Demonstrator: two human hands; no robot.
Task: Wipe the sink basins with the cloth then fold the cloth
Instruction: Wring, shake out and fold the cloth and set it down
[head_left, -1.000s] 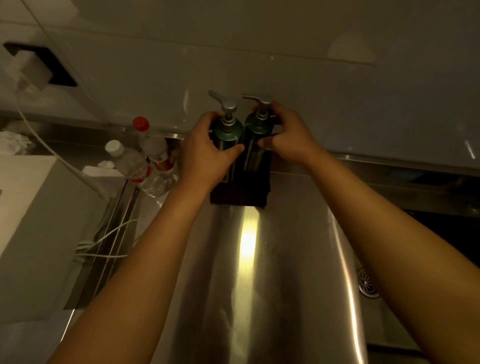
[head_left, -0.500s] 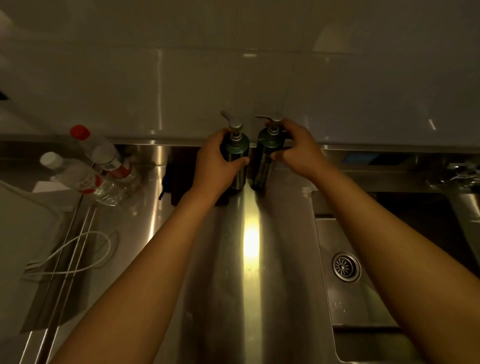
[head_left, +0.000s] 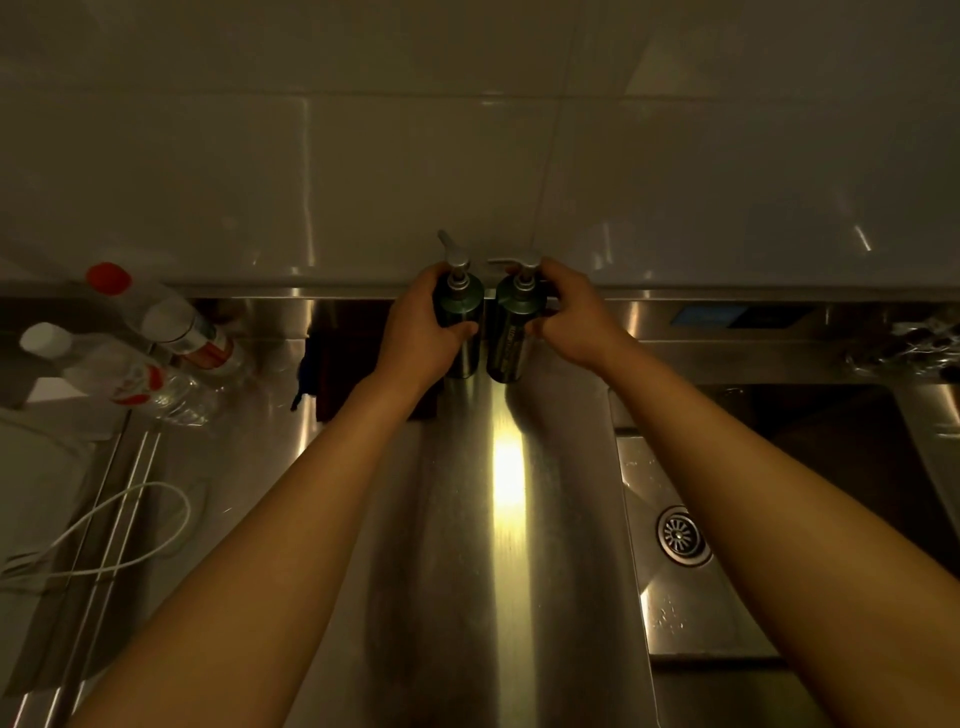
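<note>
At the back edge of the steel worktop (head_left: 467, 545), against the tiled wall: two dark green pump bottles, upright, side by side, nearly touching. Left pump bottle (head_left: 464, 332) gripped by left hand (head_left: 421, 338), fingers curled round the body, thumb across the front. Right pump bottle (head_left: 513, 338) gripped by right hand (head_left: 574, 322), fingers wrapped round the shoulder just under the pump head, thumb on the near side. Bottle bases on or just above the worktop; contact not resolvable. Both forearms extended from the near edge toward the back.

Just left of the left hand, at the back of the worktop: dark cloth (head_left: 337, 369), lying flat, partly hidden by the left wrist; fold state not readable in dim light.

Right side of the worktop: sink basin (head_left: 691, 613) with round drain strainer (head_left: 681, 535), some droplets on the basin floor; right forearm crossing above it. Far right rear corner: cluttered metal fitting, blurred, not identified.

Left rear corner: two clear plastic bottles lying tilted, one red-capped (head_left: 156, 312), one white-capped (head_left: 104, 371), touching each other. Near the left edge: loop of white cable (head_left: 130, 525) lying across the grooved section.
</note>
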